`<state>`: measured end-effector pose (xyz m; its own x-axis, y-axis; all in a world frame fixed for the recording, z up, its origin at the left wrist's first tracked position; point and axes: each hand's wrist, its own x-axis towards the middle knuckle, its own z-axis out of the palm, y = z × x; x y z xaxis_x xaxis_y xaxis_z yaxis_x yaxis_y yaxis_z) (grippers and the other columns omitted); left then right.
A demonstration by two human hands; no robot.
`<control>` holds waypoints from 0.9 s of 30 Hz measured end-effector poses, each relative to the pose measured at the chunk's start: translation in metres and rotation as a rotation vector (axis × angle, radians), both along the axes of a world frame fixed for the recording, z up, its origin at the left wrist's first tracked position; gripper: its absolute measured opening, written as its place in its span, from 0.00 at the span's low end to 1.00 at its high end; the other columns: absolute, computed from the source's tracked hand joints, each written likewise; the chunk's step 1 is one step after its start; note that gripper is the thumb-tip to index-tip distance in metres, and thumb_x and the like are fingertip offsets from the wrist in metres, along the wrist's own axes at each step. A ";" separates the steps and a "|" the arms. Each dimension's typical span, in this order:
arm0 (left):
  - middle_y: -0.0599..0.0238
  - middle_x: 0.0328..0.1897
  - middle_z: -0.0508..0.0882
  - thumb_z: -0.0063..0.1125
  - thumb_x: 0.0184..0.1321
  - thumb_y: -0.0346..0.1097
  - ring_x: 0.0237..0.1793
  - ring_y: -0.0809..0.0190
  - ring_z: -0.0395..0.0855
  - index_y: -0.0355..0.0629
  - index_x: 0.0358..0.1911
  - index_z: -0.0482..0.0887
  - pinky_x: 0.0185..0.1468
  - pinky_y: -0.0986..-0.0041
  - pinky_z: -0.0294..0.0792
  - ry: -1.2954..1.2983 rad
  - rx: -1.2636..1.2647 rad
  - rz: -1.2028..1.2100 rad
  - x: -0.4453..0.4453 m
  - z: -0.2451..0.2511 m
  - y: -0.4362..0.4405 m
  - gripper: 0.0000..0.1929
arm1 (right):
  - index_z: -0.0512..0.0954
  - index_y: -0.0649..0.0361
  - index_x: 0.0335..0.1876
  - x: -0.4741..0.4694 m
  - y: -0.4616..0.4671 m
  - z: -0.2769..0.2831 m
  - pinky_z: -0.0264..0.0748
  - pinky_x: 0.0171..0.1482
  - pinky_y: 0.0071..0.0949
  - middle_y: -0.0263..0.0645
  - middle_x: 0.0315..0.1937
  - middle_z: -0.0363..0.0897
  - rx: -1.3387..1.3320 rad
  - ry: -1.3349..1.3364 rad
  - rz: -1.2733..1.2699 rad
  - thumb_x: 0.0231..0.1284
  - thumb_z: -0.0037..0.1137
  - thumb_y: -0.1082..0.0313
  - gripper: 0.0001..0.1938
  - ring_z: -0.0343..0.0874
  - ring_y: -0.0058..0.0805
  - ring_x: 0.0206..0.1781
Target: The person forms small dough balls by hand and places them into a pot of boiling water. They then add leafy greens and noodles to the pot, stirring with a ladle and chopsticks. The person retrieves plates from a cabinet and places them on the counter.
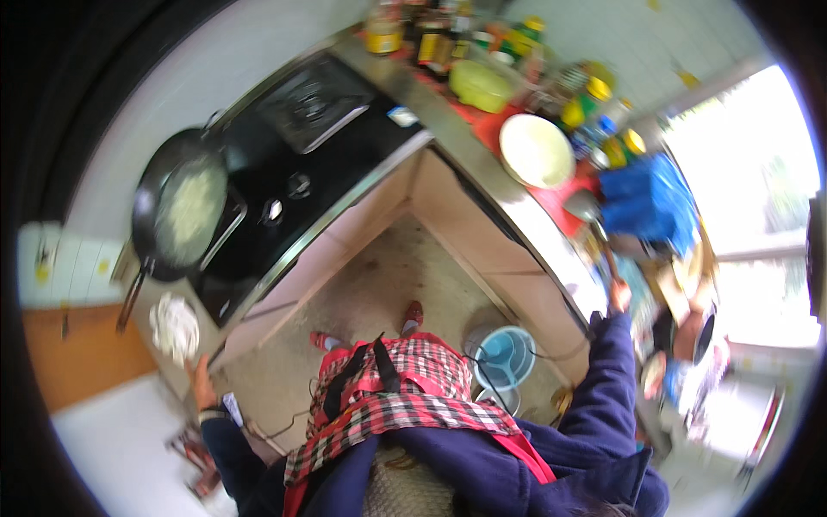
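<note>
My right hand [620,296] grips the brown handle of a metal cooking spatula [585,207], its head over the right counter. My left hand [203,386], fingers apart and holding nothing, is at the left counter's edge. Just beyond it lies a crumpled white cloth [174,326]; whether the fingertips touch it I cannot tell. A dark wok [147,200] sits on the left burner of the black gas stove [249,242]. Inside are cloudy liquid and a pale, whitish food mass [189,208]. A cream bowl [536,150] stands on the right counter's red covering.
Seasoning bottles [436,46] and a yellow-green container [481,86] line the back of the right counter. A blue plastic bag [649,203] is near the window. On the floor stands a blue bucket [526,352] with a dipper inside. A dark cord crosses beside it.
</note>
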<state>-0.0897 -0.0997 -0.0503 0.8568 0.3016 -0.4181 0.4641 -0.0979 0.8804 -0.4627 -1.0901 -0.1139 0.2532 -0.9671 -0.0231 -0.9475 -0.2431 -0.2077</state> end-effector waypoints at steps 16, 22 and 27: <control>0.67 0.58 0.74 0.59 0.56 0.51 0.62 0.56 0.65 0.49 0.59 0.71 0.63 0.61 0.58 0.453 0.002 -0.203 -0.081 0.009 -0.185 0.28 | 0.70 0.68 0.47 -0.045 0.036 -0.003 0.69 0.45 0.47 0.58 0.41 0.75 -0.196 0.003 0.326 0.65 0.47 0.61 0.16 0.74 0.55 0.42; 0.65 0.58 0.74 0.59 0.56 0.50 0.62 0.60 0.66 0.47 0.59 0.71 0.63 0.62 0.58 0.452 -0.056 -0.236 -0.083 0.001 -0.180 0.28 | 0.69 0.67 0.48 0.025 0.187 0.048 0.70 0.42 0.31 0.42 0.36 0.71 0.168 -0.459 0.537 0.68 0.43 0.67 0.11 0.69 0.36 0.35; 0.64 0.58 0.74 0.56 0.59 0.48 0.60 0.63 0.68 0.47 0.58 0.73 0.60 0.66 0.61 0.342 -0.116 -0.276 -0.070 -0.001 -0.163 0.25 | 0.66 0.61 0.56 0.203 0.310 0.151 0.68 0.36 0.17 0.32 0.38 0.67 0.830 -0.638 0.727 0.63 0.47 0.70 0.16 0.68 0.17 0.32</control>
